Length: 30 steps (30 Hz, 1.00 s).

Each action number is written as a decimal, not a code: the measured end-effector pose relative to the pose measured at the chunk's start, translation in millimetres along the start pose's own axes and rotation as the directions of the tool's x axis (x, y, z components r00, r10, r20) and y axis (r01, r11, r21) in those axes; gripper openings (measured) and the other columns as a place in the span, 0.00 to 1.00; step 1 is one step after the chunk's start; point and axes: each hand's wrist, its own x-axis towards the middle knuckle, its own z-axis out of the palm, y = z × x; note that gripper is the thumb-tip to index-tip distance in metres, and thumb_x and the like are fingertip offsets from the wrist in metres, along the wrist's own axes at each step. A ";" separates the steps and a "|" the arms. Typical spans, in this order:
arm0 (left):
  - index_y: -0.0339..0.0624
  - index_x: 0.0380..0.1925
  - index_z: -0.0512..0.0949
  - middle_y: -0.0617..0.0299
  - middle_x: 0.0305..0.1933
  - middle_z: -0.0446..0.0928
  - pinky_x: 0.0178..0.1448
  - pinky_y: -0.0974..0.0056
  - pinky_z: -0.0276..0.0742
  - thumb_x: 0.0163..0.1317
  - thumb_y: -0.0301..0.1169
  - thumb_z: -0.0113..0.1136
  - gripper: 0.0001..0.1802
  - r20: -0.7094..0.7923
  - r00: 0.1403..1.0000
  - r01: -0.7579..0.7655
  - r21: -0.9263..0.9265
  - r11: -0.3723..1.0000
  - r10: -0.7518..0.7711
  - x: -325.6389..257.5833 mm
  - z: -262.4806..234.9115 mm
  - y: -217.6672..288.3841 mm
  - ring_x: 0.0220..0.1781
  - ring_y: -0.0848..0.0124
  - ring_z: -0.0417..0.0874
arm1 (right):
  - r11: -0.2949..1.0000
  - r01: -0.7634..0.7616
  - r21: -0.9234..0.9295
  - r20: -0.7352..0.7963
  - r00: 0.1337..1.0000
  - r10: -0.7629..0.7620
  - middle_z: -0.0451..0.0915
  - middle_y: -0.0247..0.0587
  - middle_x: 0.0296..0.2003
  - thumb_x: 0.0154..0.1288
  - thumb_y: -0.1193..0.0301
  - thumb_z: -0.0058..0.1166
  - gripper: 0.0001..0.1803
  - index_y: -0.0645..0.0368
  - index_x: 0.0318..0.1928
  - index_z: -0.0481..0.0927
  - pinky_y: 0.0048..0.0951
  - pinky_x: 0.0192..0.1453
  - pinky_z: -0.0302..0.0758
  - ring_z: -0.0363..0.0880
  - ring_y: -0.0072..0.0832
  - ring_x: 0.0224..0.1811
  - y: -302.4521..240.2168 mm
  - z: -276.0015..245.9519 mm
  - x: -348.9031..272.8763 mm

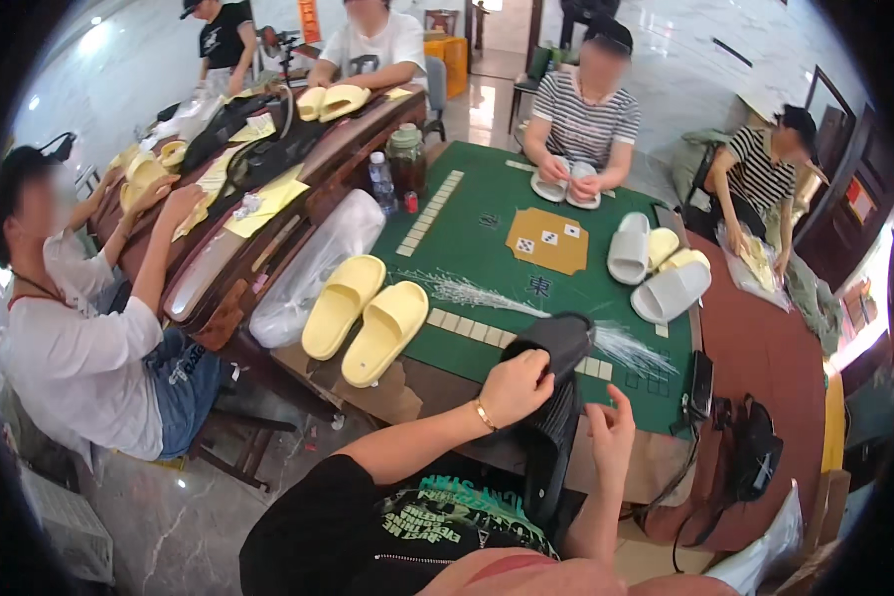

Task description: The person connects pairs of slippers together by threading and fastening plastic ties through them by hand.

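Gripping a black slipper [556,343] over its top, the left hand [515,385] holds it at the near edge of the green table [477,233]. A second black slipper [549,452] hangs below, against the person's lap. The right hand [611,429] hovers just beside it, fingers spread open, holding nothing. Two yellow slippers [366,318] lie to the left, clear plastic ties [467,291] between, and white slippers [656,268] farther right.
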 end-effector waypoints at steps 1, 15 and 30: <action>0.39 0.25 0.67 0.54 0.23 0.70 0.27 0.56 0.70 0.51 0.29 0.58 0.09 -0.029 0.999 -0.024 0.017 1.000 0.024 -1.7 -1.7 -1.1 0.25 0.55 0.74 | 0.996 0.048 -0.070 0.002 0.999 -0.048 0.80 0.43 0.36 0.52 0.75 0.58 0.31 0.65 0.58 0.64 0.20 0.30 0.72 0.73 0.18 0.27 -3.7 4.2 -2.7; 0.39 0.28 0.69 0.53 0.27 0.72 0.30 0.55 0.73 0.51 0.29 0.57 0.09 0.124 0.985 0.084 0.260 0.962 -0.119 -7.7 2.7 -55.1 0.29 0.54 0.76 | 0.898 -0.078 -0.433 -0.102 0.994 0.037 0.80 0.49 0.34 0.57 0.62 0.54 0.36 0.64 0.63 0.58 0.36 0.40 0.73 0.78 0.37 0.33 26.4 -2.6 8.8; 0.41 0.25 0.75 0.54 0.24 0.77 0.30 0.55 0.75 0.56 0.35 0.58 0.09 0.237 0.953 0.138 0.212 0.967 -0.188 -28.0 19.5 -51.8 0.26 0.55 0.79 | 0.741 0.025 -0.671 -0.154 0.973 -0.172 0.68 0.54 0.50 0.54 0.73 0.54 0.29 0.59 0.58 0.63 0.44 0.50 0.71 0.71 0.52 0.50 36.4 14.1 20.1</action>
